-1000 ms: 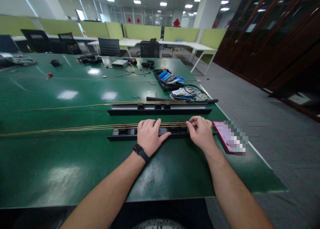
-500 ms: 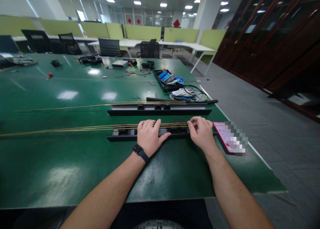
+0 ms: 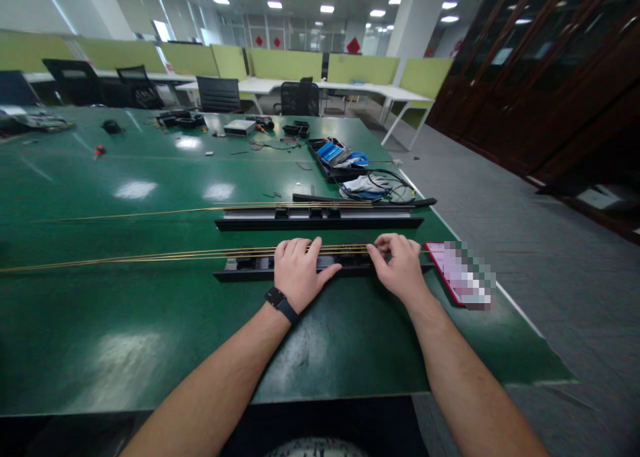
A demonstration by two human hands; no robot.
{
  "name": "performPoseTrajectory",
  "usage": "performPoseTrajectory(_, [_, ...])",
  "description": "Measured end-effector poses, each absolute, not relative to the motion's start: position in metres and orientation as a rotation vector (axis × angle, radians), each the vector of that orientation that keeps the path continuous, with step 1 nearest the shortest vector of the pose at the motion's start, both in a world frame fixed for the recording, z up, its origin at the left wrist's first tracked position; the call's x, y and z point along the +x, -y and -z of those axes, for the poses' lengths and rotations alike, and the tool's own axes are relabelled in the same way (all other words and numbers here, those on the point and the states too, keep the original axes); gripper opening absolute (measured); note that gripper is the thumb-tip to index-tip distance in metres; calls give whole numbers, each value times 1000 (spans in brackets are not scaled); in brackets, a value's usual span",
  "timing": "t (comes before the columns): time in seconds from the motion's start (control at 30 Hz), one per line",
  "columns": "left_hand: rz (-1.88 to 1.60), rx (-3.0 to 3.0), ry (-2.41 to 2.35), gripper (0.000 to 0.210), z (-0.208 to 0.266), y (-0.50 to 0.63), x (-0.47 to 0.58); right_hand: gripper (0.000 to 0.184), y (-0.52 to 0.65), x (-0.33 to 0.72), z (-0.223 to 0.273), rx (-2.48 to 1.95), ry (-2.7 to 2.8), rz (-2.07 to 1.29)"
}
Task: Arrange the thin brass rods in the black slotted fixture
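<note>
My left hand (image 3: 299,270), with a dark watch (image 3: 280,304) on its wrist, lies over the nearer black rail (image 3: 247,276), thumb spread away from the fingers. Thin brass-coloured rods (image 3: 175,256) run along this rail, under my left fingers, and far out to the left. At the rods' right end my right hand (image 3: 399,262) is closed, thumb and fingertips pinching at them. How many rods sit in the pinch is hidden. Dark blocks (image 3: 350,257) sit inside the rail between my hands.
Behind lies a second black rail (image 3: 320,224) with brass rods. A red-edged phone (image 3: 455,277), partly pixelated, is right of my right hand. Farther back are a black tray (image 3: 330,170) with blue items, a glove (image 3: 367,187) and dark cables. The table's right edge runs past the phone.
My right hand has slid slightly left along the rods, its fingers still pinched. My left hand and the rail have stayed in place.
</note>
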State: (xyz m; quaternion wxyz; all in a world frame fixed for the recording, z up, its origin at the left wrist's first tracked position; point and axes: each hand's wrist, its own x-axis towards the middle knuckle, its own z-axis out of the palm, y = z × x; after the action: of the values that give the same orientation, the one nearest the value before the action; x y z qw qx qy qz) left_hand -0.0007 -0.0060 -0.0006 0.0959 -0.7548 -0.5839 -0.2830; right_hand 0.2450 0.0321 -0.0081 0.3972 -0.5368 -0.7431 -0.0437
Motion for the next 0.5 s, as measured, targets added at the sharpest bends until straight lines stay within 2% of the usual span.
performPoseTrajectory(0.5, [841,-2241,1742,63,1,7,-1,18,-35,252,9,-1440,1851,163])
